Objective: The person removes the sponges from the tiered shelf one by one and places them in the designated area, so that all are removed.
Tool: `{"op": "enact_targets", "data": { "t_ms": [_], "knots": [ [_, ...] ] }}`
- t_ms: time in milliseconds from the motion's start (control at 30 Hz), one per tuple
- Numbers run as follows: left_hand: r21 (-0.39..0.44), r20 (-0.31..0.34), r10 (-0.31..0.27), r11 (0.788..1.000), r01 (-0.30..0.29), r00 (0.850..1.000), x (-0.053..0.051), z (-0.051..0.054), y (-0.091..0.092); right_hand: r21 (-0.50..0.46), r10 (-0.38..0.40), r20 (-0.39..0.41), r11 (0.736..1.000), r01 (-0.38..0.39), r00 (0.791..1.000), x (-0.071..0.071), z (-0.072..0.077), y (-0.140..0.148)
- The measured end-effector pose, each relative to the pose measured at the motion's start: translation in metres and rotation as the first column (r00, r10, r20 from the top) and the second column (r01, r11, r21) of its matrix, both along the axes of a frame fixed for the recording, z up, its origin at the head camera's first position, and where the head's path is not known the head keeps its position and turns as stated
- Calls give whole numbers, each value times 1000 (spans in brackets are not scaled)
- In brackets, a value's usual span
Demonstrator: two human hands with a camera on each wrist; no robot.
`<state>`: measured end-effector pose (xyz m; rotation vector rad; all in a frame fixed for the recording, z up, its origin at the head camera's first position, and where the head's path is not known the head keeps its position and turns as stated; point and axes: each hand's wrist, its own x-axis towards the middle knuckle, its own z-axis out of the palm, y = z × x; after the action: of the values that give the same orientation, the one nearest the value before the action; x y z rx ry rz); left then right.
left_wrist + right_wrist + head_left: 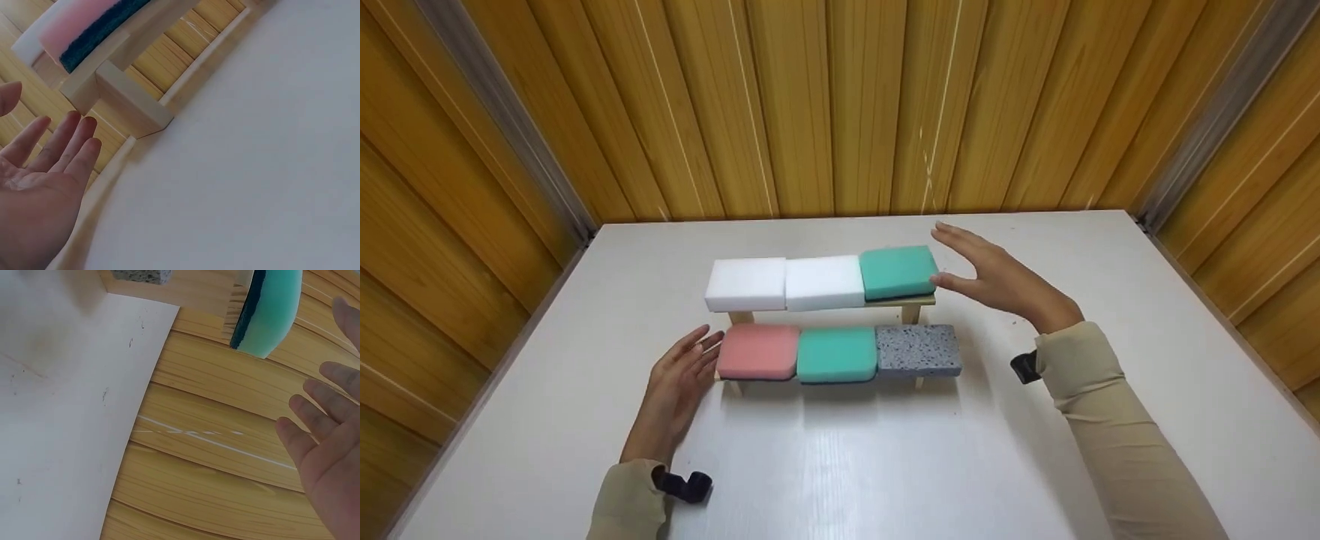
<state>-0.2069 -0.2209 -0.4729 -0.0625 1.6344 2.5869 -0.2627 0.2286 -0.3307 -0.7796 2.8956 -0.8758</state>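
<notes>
A low wooden stand bears a pink sponge (pixel 757 352), a green sponge (pixel 837 354) and a speckled grey block (pixel 919 349) in a row. Behind it, another stand (pixel 911 313) carries two white sponges (pixel 746 283) and a second green sponge (pixel 898 271) with a dark underside. My left hand (pixel 682 382) is beside the front stand's left end, fingers extended and holding nothing; in the left wrist view its fingertips come close to the wooden end (pixel 84 93). At the rear stand's right end is my right hand (pixel 1001 281), fingers spread and empty. In the right wrist view it is apart from the green sponge (pixel 273 315).
Both stands are on a white tabletop (pixel 825 465). Wood-patterned panels (pixel 802 105) rise behind the table and at both sides, with grey posts (pixel 1215 112) in the corners. Black wrist cameras (pixel 690 487) are worn at the sleeves.
</notes>
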Motion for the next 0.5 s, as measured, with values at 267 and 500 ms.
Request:
{"op": "enact_targets", "data": {
  "t_ms": [267,500],
  "knots": [
    [-50,45,-16,999,18,999,-1,-3,-3,5,34,18,999,-34,999,-7,2,-9],
    [-161,71,-59,985,70,996,0,-5,-5,37,66,20,997,-67,998,-11,4,-16]
  ]
}}
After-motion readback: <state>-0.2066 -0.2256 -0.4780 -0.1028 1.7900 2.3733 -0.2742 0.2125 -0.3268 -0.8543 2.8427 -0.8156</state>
